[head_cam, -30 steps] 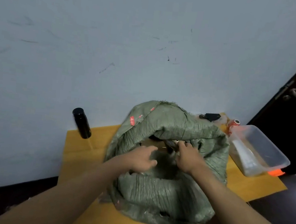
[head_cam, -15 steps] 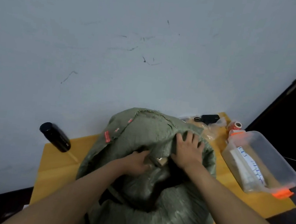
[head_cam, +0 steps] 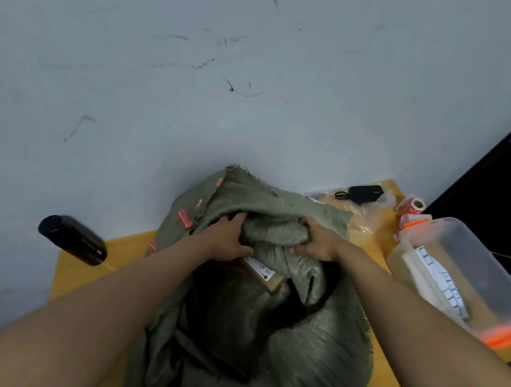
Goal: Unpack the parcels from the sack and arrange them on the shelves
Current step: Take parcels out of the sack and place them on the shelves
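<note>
A green woven sack [head_cam: 309, 356] lies on a yellow wooden table [head_cam: 82, 272], its mouth open toward me. My left hand [head_cam: 227, 240] and my right hand [head_cam: 318, 244] both grip a bunched fold of the sack's far rim. Just below that fold a brown cardboard parcel [head_cam: 263, 274] with a white label shows inside the mouth. The rest of the sack's inside is dark and hidden.
A black bottle [head_cam: 73, 238] stands at the table's back left by the wall. A clear plastic bin [head_cam: 474, 263] with orange clips and papers sits at the right. Behind it lie a clear bag [head_cam: 362, 217], a black clip [head_cam: 361, 193] and label rolls [head_cam: 410, 206]. A dark door [head_cam: 506, 194] is far right.
Both hands went from reaching into the sack's mouth to gripping its far rim, bunching the fabric together. The labelled parcel came into sight beneath. My view moved closer over the sack.
</note>
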